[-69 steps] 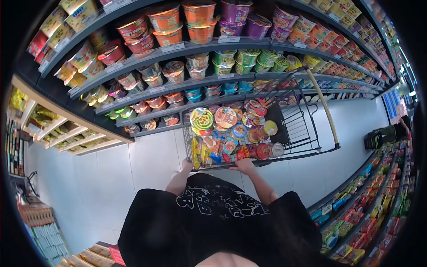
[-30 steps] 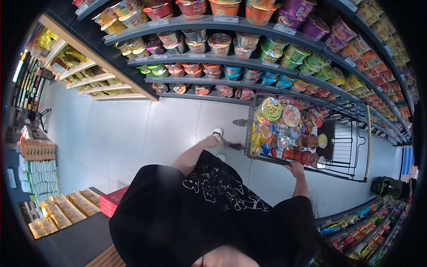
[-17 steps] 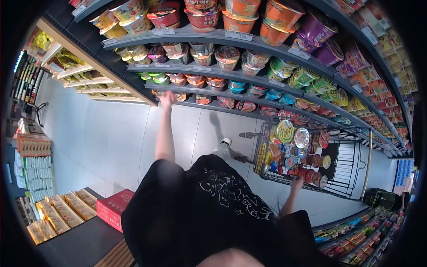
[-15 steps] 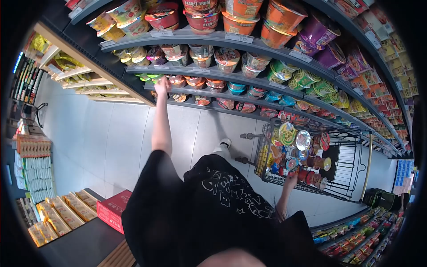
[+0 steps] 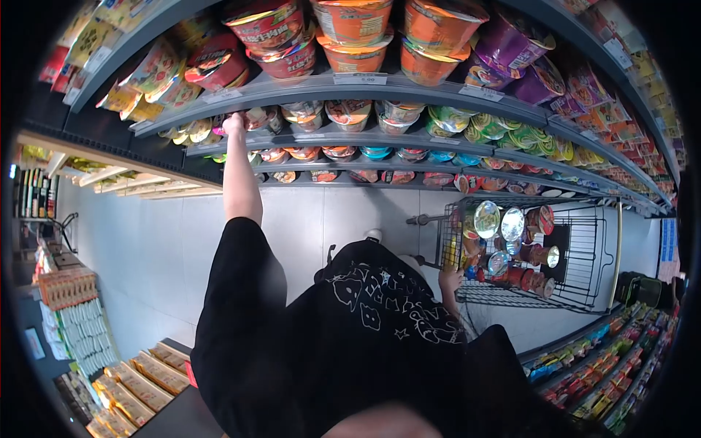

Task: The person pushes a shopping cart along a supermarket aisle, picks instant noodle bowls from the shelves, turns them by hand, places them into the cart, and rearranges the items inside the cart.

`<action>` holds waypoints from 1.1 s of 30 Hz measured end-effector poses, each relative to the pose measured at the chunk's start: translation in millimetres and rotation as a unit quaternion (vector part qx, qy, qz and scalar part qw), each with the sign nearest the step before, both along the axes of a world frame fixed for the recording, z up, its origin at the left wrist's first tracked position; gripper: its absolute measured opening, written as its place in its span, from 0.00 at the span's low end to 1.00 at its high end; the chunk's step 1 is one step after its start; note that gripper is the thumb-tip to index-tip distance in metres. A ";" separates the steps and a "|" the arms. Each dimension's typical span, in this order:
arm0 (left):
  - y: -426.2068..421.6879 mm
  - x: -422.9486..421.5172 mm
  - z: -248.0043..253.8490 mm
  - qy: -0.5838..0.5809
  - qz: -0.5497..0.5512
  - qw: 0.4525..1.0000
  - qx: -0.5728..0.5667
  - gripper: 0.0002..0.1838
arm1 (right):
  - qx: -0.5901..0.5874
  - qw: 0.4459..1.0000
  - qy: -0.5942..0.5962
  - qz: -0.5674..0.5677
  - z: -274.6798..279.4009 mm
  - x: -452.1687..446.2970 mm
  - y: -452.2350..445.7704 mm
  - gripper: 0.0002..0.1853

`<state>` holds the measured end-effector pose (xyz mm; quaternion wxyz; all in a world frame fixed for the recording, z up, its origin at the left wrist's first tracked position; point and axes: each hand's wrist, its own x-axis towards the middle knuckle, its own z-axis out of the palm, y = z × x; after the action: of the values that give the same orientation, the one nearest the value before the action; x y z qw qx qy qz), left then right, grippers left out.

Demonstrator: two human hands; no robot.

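My left hand (image 5: 234, 125) is at the front of the second shelf, beside a purple-pink cup (image 5: 218, 126) and cups with grey and red sides. Its fingers are too small and partly hidden to show whether they hold anything. On the near left corner of the wire shopping cart (image 5: 504, 298), my right hand (image 5: 450, 279) has its fingers wrapped round the rim. Inside the cart lie several noodle cups, among them a silver-lidded cup (image 5: 512, 223), a green-lidded cup (image 5: 487, 219) and red cups (image 5: 518, 277).
Large orange noodle tubs (image 5: 353, 58) stand stacked on the shelf above my left hand. A wooden rack (image 5: 120, 157) is at the left, with stacked packets (image 5: 77, 328) below it. Another shelf of packets (image 5: 606, 358) lies at the lower right, near a dark basket (image 5: 646, 290).
My left hand has risen from the lower shelves to the second shelf. My right hand has shifted left along the cart's rim to its corner. The view has moved nearer the upper shelves.
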<state>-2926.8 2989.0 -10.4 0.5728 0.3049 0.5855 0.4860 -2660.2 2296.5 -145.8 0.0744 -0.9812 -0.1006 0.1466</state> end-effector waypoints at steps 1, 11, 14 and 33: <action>-1.1 -0.7 -1.9 -0.028 0.029 0.999 0.028 0.09 | -0.007 1.000 -0.008 0.001 2.0 2.1 1.1 0.24; -99.6 -51.3 36.7 -0.171 0.125 0.967 0.144 0.06 | 0.136 0.964 -0.215 0.075 43.9 31.3 23.6 0.23; -194.4 -58.9 39.4 -0.111 0.062 0.978 0.166 0.09 | 0.288 0.940 -0.075 0.169 77.0 35.6 60.8 0.23; -366.9 61.8 131.6 -0.052 -0.375 0.908 0.179 0.13 | 0.474 0.649 0.584 0.115 230.5 -8.7 208.1 0.37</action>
<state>-2865.0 2622.1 121.2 0.6783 0.5739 0.3004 0.3468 -2668.9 2504.7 84.8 0.5553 -0.5046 -0.2042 0.6288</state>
